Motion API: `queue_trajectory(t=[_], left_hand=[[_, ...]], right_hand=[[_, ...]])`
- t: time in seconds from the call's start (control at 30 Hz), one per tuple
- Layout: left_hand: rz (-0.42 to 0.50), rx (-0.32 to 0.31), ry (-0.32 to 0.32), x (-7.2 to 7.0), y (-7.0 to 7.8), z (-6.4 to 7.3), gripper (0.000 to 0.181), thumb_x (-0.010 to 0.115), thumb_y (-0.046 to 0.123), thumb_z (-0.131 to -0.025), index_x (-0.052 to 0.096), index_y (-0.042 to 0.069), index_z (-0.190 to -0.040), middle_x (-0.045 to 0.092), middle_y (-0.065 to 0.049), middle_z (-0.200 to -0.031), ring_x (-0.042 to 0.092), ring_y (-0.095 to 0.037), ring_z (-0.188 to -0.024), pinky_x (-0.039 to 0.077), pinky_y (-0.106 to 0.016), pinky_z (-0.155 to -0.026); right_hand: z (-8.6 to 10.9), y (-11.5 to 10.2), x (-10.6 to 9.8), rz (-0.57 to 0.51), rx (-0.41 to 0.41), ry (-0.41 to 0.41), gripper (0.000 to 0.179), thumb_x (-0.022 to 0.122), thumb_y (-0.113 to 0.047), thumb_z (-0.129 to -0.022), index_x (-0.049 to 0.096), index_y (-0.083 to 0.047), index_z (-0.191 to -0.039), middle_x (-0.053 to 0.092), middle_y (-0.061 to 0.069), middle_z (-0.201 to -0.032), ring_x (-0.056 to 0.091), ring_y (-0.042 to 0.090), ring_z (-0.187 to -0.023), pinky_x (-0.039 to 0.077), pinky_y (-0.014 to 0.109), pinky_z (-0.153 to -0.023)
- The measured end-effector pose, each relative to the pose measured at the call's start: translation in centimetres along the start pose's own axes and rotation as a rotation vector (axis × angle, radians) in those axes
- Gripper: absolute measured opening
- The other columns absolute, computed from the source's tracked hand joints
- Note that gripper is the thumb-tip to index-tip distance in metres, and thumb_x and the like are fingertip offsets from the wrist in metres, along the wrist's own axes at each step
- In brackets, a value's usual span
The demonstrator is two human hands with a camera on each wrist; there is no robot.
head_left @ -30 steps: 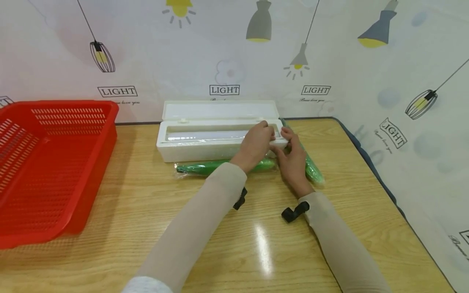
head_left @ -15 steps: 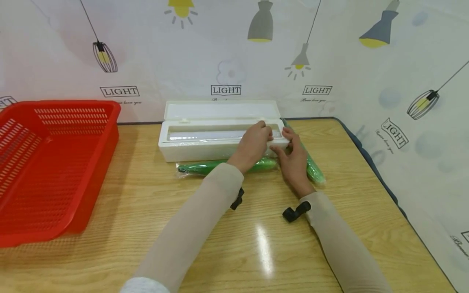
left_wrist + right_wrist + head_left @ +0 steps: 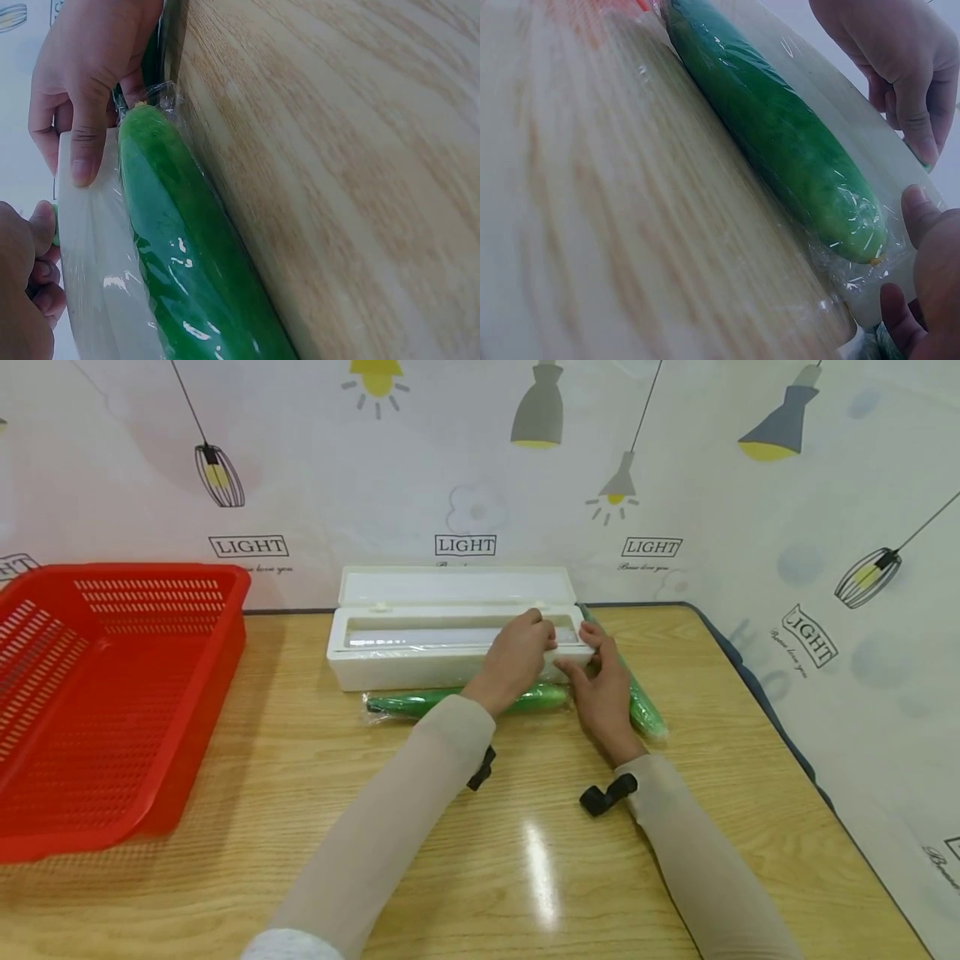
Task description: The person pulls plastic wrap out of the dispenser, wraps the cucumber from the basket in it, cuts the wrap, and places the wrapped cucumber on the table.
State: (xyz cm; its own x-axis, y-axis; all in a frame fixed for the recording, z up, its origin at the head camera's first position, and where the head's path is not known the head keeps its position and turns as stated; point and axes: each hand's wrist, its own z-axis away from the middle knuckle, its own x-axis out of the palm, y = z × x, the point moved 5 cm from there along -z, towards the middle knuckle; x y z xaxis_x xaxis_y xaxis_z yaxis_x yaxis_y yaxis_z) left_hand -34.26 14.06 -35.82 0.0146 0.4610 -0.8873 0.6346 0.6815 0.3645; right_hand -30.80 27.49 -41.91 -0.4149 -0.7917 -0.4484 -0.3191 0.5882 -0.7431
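Observation:
A white cling film dispenser [image 3: 412,672] stands at the back of the table, lid raised, with a film roll [image 3: 420,637] inside. My left hand [image 3: 516,656] is over the right part of its front edge. Thumb and finger pinch a small green piece [image 3: 55,225], which looks like the slide cutter; most of it is hidden. My right hand [image 3: 606,697] grips the dispenser's right end, thumb on the front wall. Close along the front lies a film-wrapped cucumber [image 3: 780,135], partly behind my left wrist in the head view. Another wrapped cucumber [image 3: 647,714] lies right of the dispenser, beyond my right hand.
A red plastic basket [image 3: 202,685] stands at the left of the wooden table [image 3: 337,827]. Behind the dispenser rises a wall covering [image 3: 375,485] printed with lamps. The table's right edge runs along the same covering.
My left hand has shifted slightly left along the dispenser's front edge. The right hand keeps its hold on the end. The head view has turned a little.

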Motion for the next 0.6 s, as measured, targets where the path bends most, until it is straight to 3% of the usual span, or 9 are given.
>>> queue_trajectory(t=[0.2,0.6], left_hand=[[-0.008,0.003,0.006,-0.09,-0.08,0.08,0.016,0.057,0.010,-0.097,0.068,0.003,-0.106,0.056,-0.007,-0.097,0.057,-0.017,-0.087,0.048,-0.025,-0.078],[-0.023,0.008,0.016,-0.12,-0.44,0.00,0.018,0.056,0.014,-0.098,0.069,0.004,-0.104,0.056,-0.006,-0.095,0.057,-0.017,-0.085,0.048,-0.025,-0.078]], right_hand=[[-0.01,0.00,0.02,-0.001,-0.006,-0.001,0.049,0.069,-0.020,-0.087,0.049,-0.003,-0.128,0.042,-0.001,-0.146,0.055,0.023,-0.112,0.044,0.030,-0.087],[-0.04,0.27,-0.03,-0.006,-0.014,-0.002,0.048,0.069,-0.020,-0.087,0.049,-0.004,-0.128,0.042,-0.002,-0.146,0.054,0.019,-0.114,0.043,0.027,-0.088]])
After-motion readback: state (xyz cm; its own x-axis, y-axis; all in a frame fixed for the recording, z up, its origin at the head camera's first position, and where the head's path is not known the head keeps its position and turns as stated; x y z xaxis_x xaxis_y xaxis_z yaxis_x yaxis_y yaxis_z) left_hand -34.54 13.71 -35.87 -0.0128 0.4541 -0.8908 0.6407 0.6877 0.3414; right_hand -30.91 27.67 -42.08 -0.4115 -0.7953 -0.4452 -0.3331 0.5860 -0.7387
